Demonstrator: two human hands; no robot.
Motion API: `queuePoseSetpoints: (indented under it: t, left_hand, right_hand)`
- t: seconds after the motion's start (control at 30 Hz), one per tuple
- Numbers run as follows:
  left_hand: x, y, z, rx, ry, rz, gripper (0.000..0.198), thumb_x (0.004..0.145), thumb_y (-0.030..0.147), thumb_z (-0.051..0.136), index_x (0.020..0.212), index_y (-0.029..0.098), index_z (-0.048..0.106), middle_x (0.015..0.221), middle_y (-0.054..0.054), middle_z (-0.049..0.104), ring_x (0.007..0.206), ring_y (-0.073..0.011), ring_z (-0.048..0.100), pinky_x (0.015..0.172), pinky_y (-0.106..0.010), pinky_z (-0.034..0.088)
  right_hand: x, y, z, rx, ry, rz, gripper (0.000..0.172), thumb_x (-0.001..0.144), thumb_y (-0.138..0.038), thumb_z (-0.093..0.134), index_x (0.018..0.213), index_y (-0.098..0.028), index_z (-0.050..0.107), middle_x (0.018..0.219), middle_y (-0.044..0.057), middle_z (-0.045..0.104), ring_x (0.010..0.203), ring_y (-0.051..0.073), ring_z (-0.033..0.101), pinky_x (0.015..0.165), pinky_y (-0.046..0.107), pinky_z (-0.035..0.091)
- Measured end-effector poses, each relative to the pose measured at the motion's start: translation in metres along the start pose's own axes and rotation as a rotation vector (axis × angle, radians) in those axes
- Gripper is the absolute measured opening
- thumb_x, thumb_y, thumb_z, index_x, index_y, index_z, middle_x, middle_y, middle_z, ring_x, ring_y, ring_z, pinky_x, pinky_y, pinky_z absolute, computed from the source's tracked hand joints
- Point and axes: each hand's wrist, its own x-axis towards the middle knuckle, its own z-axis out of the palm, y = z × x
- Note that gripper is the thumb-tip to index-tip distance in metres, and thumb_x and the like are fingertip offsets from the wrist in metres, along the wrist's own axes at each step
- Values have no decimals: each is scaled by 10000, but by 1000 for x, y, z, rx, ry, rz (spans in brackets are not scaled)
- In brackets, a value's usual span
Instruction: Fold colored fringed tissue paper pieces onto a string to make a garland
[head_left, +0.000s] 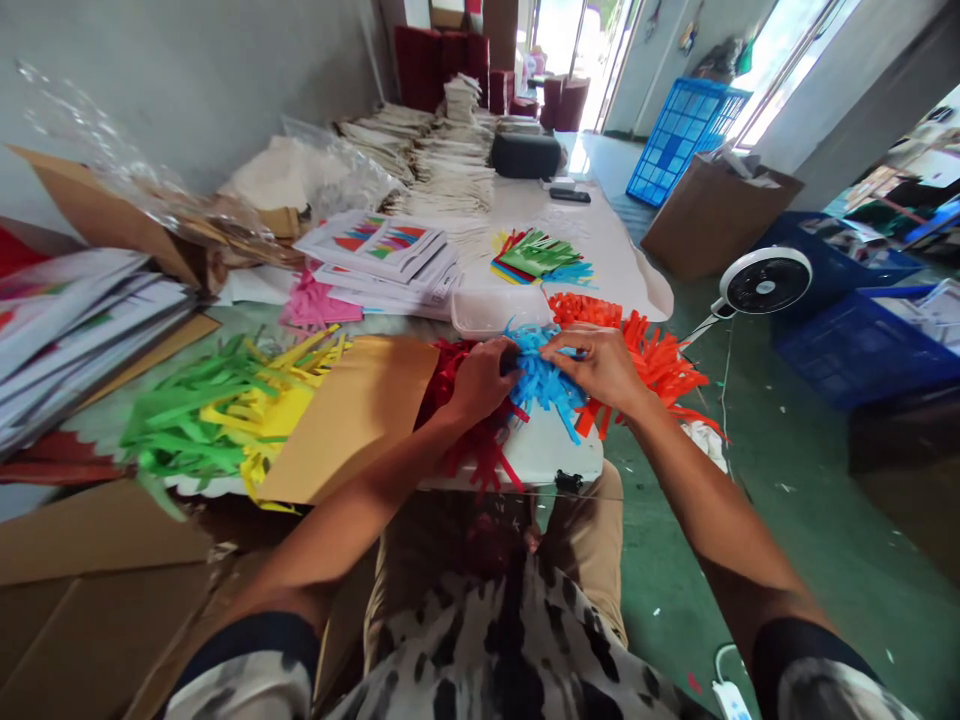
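My left hand and my right hand both grip a bunch of blue fringed paper strips at the near edge of the white table. The fingers of both hands are closed on the bunch. A pile of dark red fringed paper lies under my left hand. A heap of orange fringed paper spreads out to the right of my right hand. A brown envelope rests just left of my left forearm.
Green and yellow fringed paper lie at the left, pink pieces farther back. White printed cards, a clear plastic tray and stacked paper bags fill the back. A small fan, blue crates and cardboard boxes stand on the green floor.
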Motion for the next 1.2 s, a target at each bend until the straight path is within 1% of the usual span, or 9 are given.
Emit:
queuePoseSetpoints:
  t: [0.23,0.37,0.47,0.63,0.73,0.83,1.0,1.07,1.2]
  left_hand:
    - [1,-1,-6,-55,32,19,252,850,179,742,1098,190,700,1071,-69,763,924,-208,688,874,-335,545]
    - [1,3,-10,-194,149,25,321,836,54,641,1123,197,660,1067,-55,738,932,-182,686,837,-300,556]
    - [-1,9,-15,-153,244,85,290,828,11,559,1010,214,658,1060,-51,715,1025,-200,662,914,-329,545]
    - [-3,13,-14,-49,221,156,367,808,35,584,1111,228,657,1130,-55,705,1092,-236,629,1013,-394,508]
    - [-2,6,-6,-31,200,126,384,786,45,595,1129,210,645,1099,-73,704,1074,-255,629,1002,-406,511]
    - [-3,-3,0,-31,209,119,435,796,88,626,1214,207,613,1160,-91,686,1098,-268,623,1014,-425,509]
    - [-2,-5,-7,-15,346,209,637,799,166,676,1409,182,490,1346,-149,608,1248,-311,564,1099,-484,454]
    - [0,1,-14,0,427,240,601,802,145,645,1383,185,499,1341,-149,602,1269,-309,547,1105,-478,445]
    - [2,17,-21,22,474,326,456,811,84,564,1248,215,568,1256,-106,630,1225,-277,565,1070,-439,461]
  right_hand:
    - [15,-7,-8,180,10,50,127,898,-329,741,851,-217,777,888,23,774,832,182,701,811,323,522]
    - [16,-7,-12,225,69,85,176,887,-383,744,848,-213,770,885,25,776,854,192,705,843,341,528]
    - [20,-10,-14,220,132,119,190,888,-390,733,841,-207,756,877,24,776,848,194,706,846,343,529]
    - [29,-20,-19,179,112,69,174,893,-376,738,851,-208,746,887,18,764,856,183,685,862,341,512]
    - [38,-23,-23,250,245,75,246,906,-460,736,887,-215,717,861,15,722,803,163,645,782,315,519]
    - [47,-24,-29,273,265,47,339,878,-552,761,871,-220,692,838,12,686,787,157,620,762,312,524]
    - [68,-31,-52,368,514,-23,351,872,-572,773,900,-240,659,792,-20,609,687,138,552,680,310,507]
    - [78,-33,-60,360,605,-64,330,882,-555,765,901,-245,652,757,-28,568,646,135,504,652,311,487]
    - [89,-30,-55,294,446,-18,349,867,-544,772,812,-226,637,683,-28,518,616,130,448,585,295,410]
